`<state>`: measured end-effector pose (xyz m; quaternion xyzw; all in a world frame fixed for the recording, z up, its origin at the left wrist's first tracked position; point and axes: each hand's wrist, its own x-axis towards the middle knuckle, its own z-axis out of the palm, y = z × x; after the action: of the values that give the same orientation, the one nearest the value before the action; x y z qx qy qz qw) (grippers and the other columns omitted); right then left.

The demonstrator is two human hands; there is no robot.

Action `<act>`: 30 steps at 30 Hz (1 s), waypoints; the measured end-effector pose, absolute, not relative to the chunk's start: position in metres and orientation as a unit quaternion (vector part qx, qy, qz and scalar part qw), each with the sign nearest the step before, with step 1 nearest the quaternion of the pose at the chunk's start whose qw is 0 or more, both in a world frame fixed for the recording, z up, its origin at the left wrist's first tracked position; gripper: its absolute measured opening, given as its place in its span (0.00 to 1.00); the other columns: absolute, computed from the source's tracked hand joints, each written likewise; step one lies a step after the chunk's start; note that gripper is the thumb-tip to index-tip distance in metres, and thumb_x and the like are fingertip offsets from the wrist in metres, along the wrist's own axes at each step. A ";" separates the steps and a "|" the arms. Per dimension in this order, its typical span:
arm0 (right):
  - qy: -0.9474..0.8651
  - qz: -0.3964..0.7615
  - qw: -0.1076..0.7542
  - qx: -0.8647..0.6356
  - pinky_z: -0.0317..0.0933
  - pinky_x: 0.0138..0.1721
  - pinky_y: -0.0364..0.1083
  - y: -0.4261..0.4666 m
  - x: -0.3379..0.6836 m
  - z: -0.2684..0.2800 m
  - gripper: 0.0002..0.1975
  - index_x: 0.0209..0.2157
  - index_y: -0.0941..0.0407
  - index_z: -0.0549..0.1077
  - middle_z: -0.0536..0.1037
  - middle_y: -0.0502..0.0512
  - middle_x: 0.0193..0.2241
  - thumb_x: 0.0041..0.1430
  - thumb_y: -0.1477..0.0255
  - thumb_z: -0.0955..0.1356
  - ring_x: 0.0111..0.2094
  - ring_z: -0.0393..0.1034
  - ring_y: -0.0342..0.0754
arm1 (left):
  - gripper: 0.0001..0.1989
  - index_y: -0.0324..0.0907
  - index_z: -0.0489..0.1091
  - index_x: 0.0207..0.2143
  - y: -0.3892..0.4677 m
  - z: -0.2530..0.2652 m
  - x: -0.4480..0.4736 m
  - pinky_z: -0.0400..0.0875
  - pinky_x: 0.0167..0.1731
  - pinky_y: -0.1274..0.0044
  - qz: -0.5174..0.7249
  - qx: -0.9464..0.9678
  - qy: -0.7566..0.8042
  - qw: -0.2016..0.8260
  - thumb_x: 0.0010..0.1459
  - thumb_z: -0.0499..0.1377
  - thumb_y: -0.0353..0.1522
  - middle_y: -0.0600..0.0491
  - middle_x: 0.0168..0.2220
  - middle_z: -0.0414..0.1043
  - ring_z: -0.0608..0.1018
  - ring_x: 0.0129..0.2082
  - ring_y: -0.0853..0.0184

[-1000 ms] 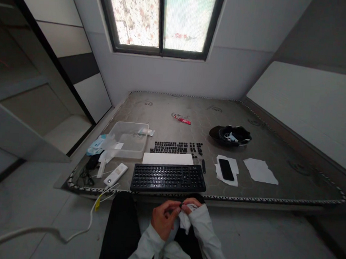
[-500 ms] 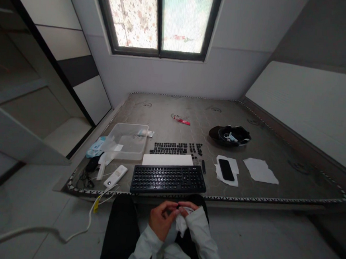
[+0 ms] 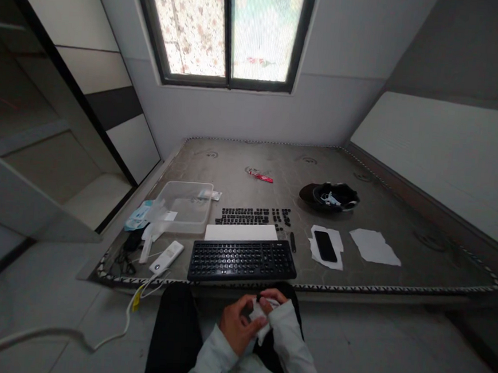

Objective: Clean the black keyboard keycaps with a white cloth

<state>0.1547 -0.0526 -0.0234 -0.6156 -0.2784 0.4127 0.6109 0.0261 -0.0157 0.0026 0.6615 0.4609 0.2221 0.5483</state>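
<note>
Both hands meet low in front of me, over my lap. My left hand (image 3: pixel 238 323) is closed on one side of a crumpled white tissue (image 3: pixel 259 315). My right hand (image 3: pixel 272 298) pinches a small black keycap (image 3: pixel 258 297) at the tissue's upper edge; its fingers partly cover both. Just beyond, at the mattress edge, lies a black keyboard (image 3: pixel 243 259) whose key area looks stripped of caps. Behind it are a white strip (image 3: pixel 242 232) and rows of loose black keycaps (image 3: pixel 242 215). One long black key (image 3: pixel 293 241) lies to their right.
Left on the mattress are a clear plastic bin (image 3: pixel 185 227), a blue packet (image 3: pixel 138 217) and a white power strip (image 3: pixel 167 257) with its cable. To the right are a phone (image 3: pixel 325 246) on paper, another paper sheet (image 3: pixel 375 246) and a black cap (image 3: pixel 311 196). A red item (image 3: pixel 260 176) lies farther back.
My left hand has shifted slightly right and its fingers have moved off the keycap down onto the tissue. My right hand still pinches the keycap. The view has tilted up slightly.
</note>
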 end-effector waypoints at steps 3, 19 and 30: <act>-0.282 0.396 0.617 -0.619 0.67 0.28 0.47 -0.054 0.154 -0.027 0.20 0.27 0.56 0.75 0.78 0.54 0.24 0.40 0.54 0.74 0.26 0.72 0.50 | 0.14 0.39 0.76 0.30 -0.016 0.005 0.025 0.60 0.19 0.81 0.194 0.693 0.471 0.510 0.53 0.58 0.41 0.56 0.19 0.69 0.69 0.17 0.71; -0.322 0.289 0.467 -0.771 0.66 0.39 0.49 0.014 0.300 -0.055 0.11 0.27 0.58 0.79 0.82 0.59 0.28 0.42 0.65 0.70 0.33 0.75 0.54 | 0.19 0.41 0.63 0.20 -0.016 -0.034 -0.011 0.53 0.20 0.82 0.241 0.686 0.563 0.394 0.51 0.55 0.46 0.63 0.16 0.50 0.59 0.17 0.74; -0.358 0.266 0.346 -0.825 0.62 0.37 0.45 0.040 0.322 -0.085 0.16 0.35 0.60 0.81 0.82 0.62 0.33 0.49 0.64 0.68 0.37 0.75 0.54 | 0.19 0.43 0.62 0.19 -0.025 -0.039 -0.013 0.51 0.20 0.80 0.247 0.680 0.582 0.371 0.50 0.55 0.48 0.63 0.14 0.46 0.57 0.16 0.73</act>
<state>0.3224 0.0404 -0.0854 -0.8255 -0.3576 0.2662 0.3462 -0.0130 -0.0247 -0.0392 0.6802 0.5818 0.2469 0.3712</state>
